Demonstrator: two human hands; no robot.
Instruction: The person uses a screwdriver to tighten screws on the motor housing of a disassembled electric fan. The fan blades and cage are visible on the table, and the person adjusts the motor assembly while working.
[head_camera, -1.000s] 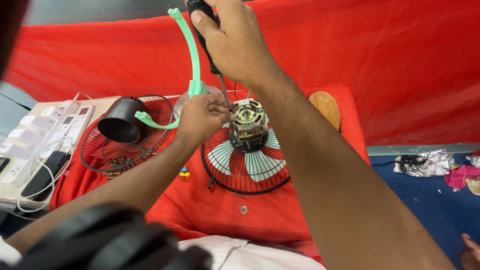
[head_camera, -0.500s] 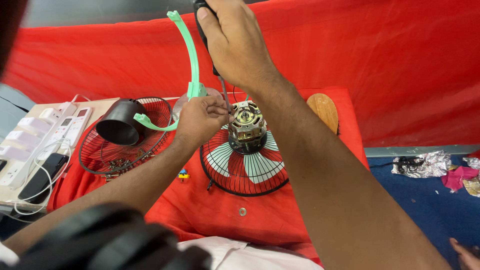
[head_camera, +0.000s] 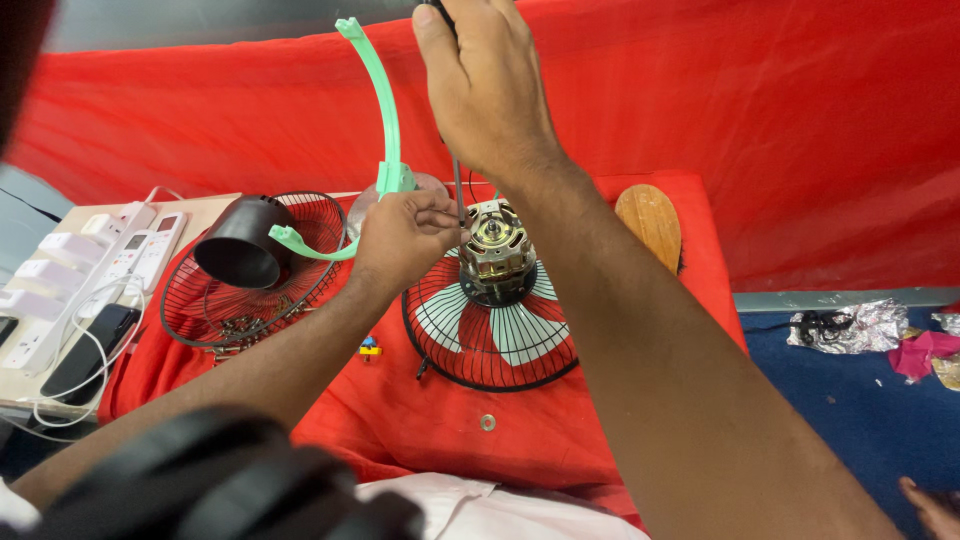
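Note:
A bare fan motor (head_camera: 495, 245) with copper windings sits on a black wire fan guard (head_camera: 487, 335) that has pale blades under it, on a red cloth. My right hand (head_camera: 490, 85) grips the handle of a screwdriver (head_camera: 458, 185) held upright, its thin shaft pointing down at the motor's left edge. My left hand (head_camera: 402, 235) pinches at the tip of that shaft, right beside the motor; what its fingertips hold is too small to tell.
A second wire guard (head_camera: 245, 285) lies to the left with a black cone-shaped motor cover (head_camera: 238, 243) and a green curved plastic part (head_camera: 380, 110) near it. White power strips (head_camera: 90, 250) and a phone (head_camera: 85, 340) lie at far left. A wooden oval (head_camera: 648, 222), a washer (head_camera: 487, 422).
The view has shifted slightly and my right hand sits a little higher on the screwdriver. Both hands stay at the motor's left edge.

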